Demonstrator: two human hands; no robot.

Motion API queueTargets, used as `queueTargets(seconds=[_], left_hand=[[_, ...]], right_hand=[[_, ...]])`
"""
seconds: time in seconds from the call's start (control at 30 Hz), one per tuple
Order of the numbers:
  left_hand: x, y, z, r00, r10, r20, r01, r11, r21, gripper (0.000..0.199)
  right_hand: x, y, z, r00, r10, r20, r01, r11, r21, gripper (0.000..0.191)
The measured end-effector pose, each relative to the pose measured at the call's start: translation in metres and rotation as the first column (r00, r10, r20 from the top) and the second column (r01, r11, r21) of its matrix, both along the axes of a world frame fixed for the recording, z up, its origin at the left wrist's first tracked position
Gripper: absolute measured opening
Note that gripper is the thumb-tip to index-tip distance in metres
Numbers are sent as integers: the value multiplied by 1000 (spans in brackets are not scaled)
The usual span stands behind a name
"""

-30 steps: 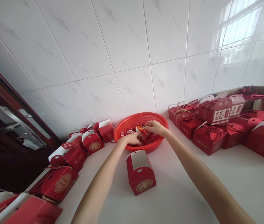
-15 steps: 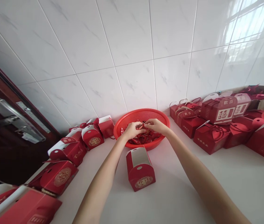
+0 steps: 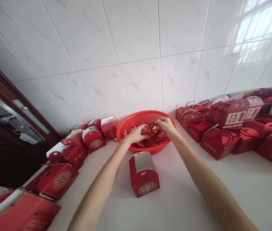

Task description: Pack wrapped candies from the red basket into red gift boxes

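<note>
So there's one red basket (image 3: 145,150) of wrapped sweets (image 3: 160,136), and two hands are working in it: the right (image 3: 166,126) is pinching one dark packet (image 3: 152,124), fingers nearly closed; the left (image 3: 138,133) is curling half-open, can't tell if it's gripping anything. One open box (image 3: 144,176) is sitting in front.

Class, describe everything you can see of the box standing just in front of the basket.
The box is red, apparently card, with a pale top panel, a rounded front flap with a hole, and a gold-toned medallion. It stands upright, slightly angled, on the white tabletop; whether it touches the basket is unclear.
</note>
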State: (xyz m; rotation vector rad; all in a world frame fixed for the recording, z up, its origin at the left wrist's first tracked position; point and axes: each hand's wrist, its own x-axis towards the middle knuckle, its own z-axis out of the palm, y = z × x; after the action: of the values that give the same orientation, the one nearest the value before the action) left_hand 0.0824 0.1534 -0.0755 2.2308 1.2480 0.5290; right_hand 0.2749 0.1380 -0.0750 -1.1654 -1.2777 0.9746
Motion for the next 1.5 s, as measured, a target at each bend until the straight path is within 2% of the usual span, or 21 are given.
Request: queueTargets(seconds=[0.1, 0.2, 0.27, 0.4, 0.77, 1.03, 1.13, 1.27, 1.4, 1.5], left_hand=[[1, 3, -3, 979, -147, -144, 147, 989, -11, 34], [2, 5, -6, 901, -283, -329, 290, 957, -26, 35], [3, 5, -7, 859, -311, -406, 329, 944, -27, 41], [6, 3, -7, 837, -317, -445, 337, 941, -36, 41], [10, 3, -3, 920, -274, -282, 304, 950, 68, 29], [10, 3, -7, 937, -314, -151, 313, 949, -31, 27], [10, 4, -8, 965, -255, -67, 252, 966, -51, 27], [7, 7, -8, 987, -104, 122, 107, 994, -20, 26], [5, 9, -5, 946, 9, 324, 9, 999, -53, 31], [5, 5, 1, 905, 51, 422, 1, 992, -122, 39]], right_hand=[[-1, 1, -2, 999, -37, 16, 37, 999, -1, 18], [-3, 1, -3, 998, -50, 42, 50, 999, -5, 15], [-4, 0, -3, 997, -52, 57, 53, 999, -5, 14], [-4, -2, -2, 993, -76, 87, 75, 997, 17, 16], [-2, -6, -4, 997, -68, 20, 66, 994, 90, 13], [-2, -1, -8, 997, -66, -44, 71, 991, 113, 12], [-2, 1, -10, 997, -56, -54, 62, 991, 121, 11], [-2, 6, -12, 996, -70, -62, 78, 988, 135, 11], [0, 6, -11, 994, -52, -92, 67, 984, 167, 13], [1, 1, -7, 994, 59, -96, -37, 976, 215, 17]])
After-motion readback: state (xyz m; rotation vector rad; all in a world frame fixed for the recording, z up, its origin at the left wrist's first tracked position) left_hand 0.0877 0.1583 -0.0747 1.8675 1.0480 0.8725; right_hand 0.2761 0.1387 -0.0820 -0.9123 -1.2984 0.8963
